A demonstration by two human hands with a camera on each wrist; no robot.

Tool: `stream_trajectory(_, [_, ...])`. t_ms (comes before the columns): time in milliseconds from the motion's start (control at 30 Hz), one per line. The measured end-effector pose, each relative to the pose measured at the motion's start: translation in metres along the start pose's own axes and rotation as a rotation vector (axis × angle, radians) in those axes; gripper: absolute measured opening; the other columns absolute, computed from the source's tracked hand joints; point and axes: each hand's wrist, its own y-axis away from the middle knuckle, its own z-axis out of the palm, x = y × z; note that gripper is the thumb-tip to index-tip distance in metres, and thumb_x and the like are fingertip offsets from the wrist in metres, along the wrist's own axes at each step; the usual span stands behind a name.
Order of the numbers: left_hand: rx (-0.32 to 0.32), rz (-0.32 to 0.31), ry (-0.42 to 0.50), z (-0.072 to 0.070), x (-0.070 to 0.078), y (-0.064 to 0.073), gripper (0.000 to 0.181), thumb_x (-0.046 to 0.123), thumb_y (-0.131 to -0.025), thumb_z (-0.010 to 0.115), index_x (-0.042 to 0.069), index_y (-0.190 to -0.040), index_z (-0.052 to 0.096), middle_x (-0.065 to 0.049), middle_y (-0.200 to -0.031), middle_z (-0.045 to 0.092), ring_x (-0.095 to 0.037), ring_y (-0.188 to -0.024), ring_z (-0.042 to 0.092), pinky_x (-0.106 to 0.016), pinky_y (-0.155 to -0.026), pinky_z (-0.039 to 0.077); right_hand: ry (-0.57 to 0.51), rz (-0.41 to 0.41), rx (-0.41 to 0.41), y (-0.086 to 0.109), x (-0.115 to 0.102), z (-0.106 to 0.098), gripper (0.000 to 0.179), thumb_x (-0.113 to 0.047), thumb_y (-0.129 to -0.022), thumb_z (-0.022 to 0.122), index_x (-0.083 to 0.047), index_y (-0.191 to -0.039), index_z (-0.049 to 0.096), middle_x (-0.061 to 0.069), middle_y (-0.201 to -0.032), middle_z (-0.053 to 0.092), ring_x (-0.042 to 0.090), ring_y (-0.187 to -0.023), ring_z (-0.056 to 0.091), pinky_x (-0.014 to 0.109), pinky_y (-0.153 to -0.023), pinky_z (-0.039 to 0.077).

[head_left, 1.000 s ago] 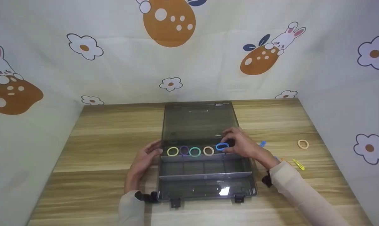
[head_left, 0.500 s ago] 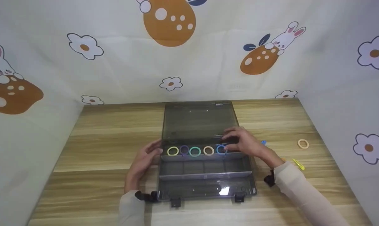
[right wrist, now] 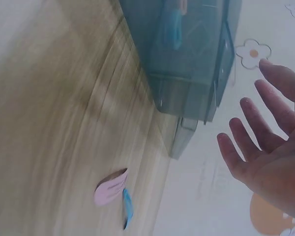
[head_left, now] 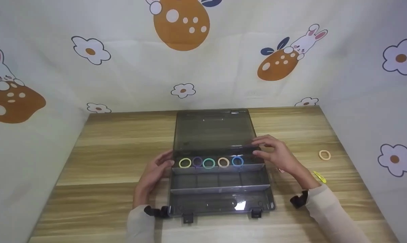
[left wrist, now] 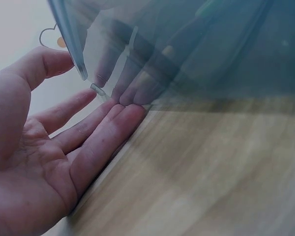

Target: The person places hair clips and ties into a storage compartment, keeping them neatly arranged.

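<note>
A dark translucent divider box (head_left: 220,203) lies open on the table. Along its rear row sit several ring-shaped hair ties: yellow (head_left: 180,163), purple, teal, peach and blue (head_left: 243,162). At the box's left side, my left hand (head_left: 153,172) rests with extended fingers against the wall; in the left wrist view its thumb reaches the rim. My right hand (head_left: 281,158), holding nothing, hovers by the box's right rear corner. In the right wrist view its fingers (right wrist: 246,125) are spread and apart from the box.
The box's lid (head_left: 212,131) is folded back toward the patterned cloth backdrop. On the table to the right lie a peach hair tie (head_left: 320,155) and a yellow snap clip (head_left: 320,177). A pink clip (right wrist: 108,191) and a blue clip (right wrist: 128,209) show in the right wrist view.
My right hand has let go of the blue hair tie, now in the rear row beside the peach one, and has moved right, off the compartments. My left hand has stayed put.
</note>
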Motion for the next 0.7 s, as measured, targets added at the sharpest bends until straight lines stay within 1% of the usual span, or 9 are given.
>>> stream_trajectory(133, [0.003,-0.005,0.010,0.000,-0.001,0.000,0.050,0.011,-0.093,0.065,0.004,-0.142,0.054,-0.017,-0.144,0.058,-0.030,-0.137,0.052,-0.045,-0.117,0.040,-0.044,0.028,0.063,0.010,0.005,-0.003,0.028,-0.009,-0.085,0.078,-0.007,-0.113,0.074,0.017,-0.126,0.068,0.000,-0.116,0.058,0.053,-0.103,0.051])
stream_trajectory(200, [0.005,-0.003,0.015,0.000,-0.002,-0.001,0.050,0.011,-0.093,0.065,0.004,-0.142,0.055,-0.017,-0.144,0.058,-0.030,-0.137,0.053,-0.045,-0.116,0.041,-0.043,0.038,0.089,0.014,0.008,-0.005,0.028,-0.009,-0.085,0.078,-0.006,-0.113,0.074,0.015,-0.125,0.068,-0.007,-0.113,0.056,0.049,-0.101,0.053])
stream_trajectory(300, [0.002,0.002,0.018,0.001,-0.002,-0.001,0.049,0.010,-0.093,0.065,0.004,-0.141,0.055,-0.017,-0.144,0.058,-0.030,-0.137,0.053,-0.044,-0.115,0.042,-0.045,0.057,0.126,0.022,0.015,-0.010,0.030,-0.009,-0.086,0.077,-0.004,-0.114,0.073,0.013,-0.124,0.069,-0.004,-0.104,0.062,0.037,-0.094,0.057])
stream_trajectory(333, [0.001,0.000,0.017,0.001,-0.002,0.000,0.050,0.011,-0.093,0.065,0.004,-0.142,0.055,-0.017,-0.144,0.058,-0.030,-0.137,0.052,-0.043,-0.115,0.042,-0.059,0.072,0.135,0.025,0.017,-0.012,0.030,-0.010,-0.086,0.077,-0.004,-0.115,0.072,0.013,-0.124,0.069,-0.001,-0.100,0.064,0.033,-0.087,0.060])
stream_trajectory(467, [-0.004,-0.005,0.025,0.001,-0.001,0.000,0.049,0.011,-0.094,0.064,0.005,-0.142,0.055,-0.016,-0.145,0.057,-0.030,-0.138,0.052,-0.044,-0.116,0.041,-0.182,0.172,0.167,0.034,0.025,-0.022,0.034,-0.010,-0.089,0.074,0.000,-0.120,0.069,0.012,-0.125,0.067,0.006,-0.092,0.070,0.022,-0.078,0.060])
stream_trajectory(533, [-0.004,-0.003,0.029,0.001,0.000,0.000,0.050,0.011,-0.094,0.064,0.004,-0.142,0.054,-0.017,-0.145,0.057,-0.031,-0.138,0.051,-0.045,-0.117,0.039,-0.237,0.217,0.180,0.037,0.029,-0.028,0.037,-0.012,-0.090,0.073,0.003,-0.123,0.066,0.004,-0.122,0.069,0.004,-0.097,0.070,0.020,-0.078,0.059])
stream_trajectory(567, [-0.003,-0.002,0.030,0.001,-0.001,0.000,0.050,0.010,-0.094,0.064,0.004,-0.142,0.054,-0.017,-0.146,0.057,-0.031,-0.138,0.051,-0.045,-0.118,0.039,-0.256,0.236,0.189,0.038,0.032,-0.031,0.039,-0.013,-0.091,0.073,0.004,-0.124,0.065,-0.001,-0.120,0.069,0.003,-0.099,0.070,0.018,-0.083,0.058])
stream_trajectory(600, [-0.002,-0.001,0.032,0.001,0.000,0.000,0.050,0.010,-0.094,0.064,0.003,-0.142,0.054,-0.018,-0.146,0.056,-0.031,-0.138,0.051,-0.045,-0.118,0.038,-0.273,0.253,0.193,0.040,0.034,-0.034,0.040,-0.015,-0.091,0.073,0.005,-0.125,0.064,-0.007,-0.118,0.069,0.002,-0.101,0.069,0.018,-0.084,0.058])
stream_trajectory(700, [-0.003,0.012,0.027,0.001,-0.001,0.000,0.051,0.008,-0.094,0.063,0.001,-0.143,0.052,-0.020,-0.146,0.055,-0.032,-0.139,0.050,-0.045,-0.118,0.038,-0.271,0.291,0.215,0.045,0.041,-0.045,0.043,-0.019,-0.093,0.071,0.005,-0.128,0.062,-0.020,-0.112,0.069,-0.001,-0.106,0.066,0.014,-0.086,0.055])
